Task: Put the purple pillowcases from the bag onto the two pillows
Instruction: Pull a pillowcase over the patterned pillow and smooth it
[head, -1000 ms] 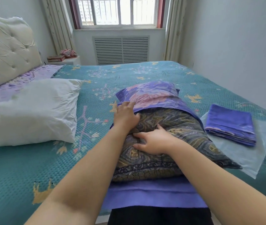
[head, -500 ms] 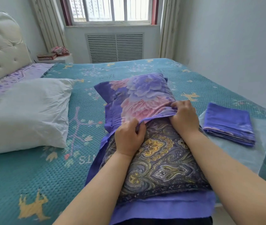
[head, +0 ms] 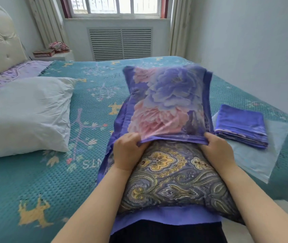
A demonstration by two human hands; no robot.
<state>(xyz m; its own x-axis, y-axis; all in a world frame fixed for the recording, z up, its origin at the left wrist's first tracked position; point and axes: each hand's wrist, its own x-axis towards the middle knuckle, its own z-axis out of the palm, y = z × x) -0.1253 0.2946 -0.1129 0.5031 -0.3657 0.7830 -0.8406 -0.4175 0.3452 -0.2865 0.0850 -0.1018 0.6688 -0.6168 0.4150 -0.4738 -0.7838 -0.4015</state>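
Lying at 9 o'clock, white pillow (head: 23, 114) awaits. Centre: left hand (head: 126, 151) and right hand (head: 218, 149) each pinch purple pillowcase (head: 167, 106) hem over patterned pillow (head: 173, 179). At 3 o'clock, folded pillowcase (head: 241, 127). Fabric seems soft, light; hem corners suit gripping.

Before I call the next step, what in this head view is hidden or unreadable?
- Far half of the paisley pillow: inside the floral pillowcase.
- Pillowcase near hem: cut off by the bottom edge and the person's body.
- Fingertips of the left hand and right hand: tucked under the pillowcase opening.
- Folded pillowcase: print hidden by the folds.
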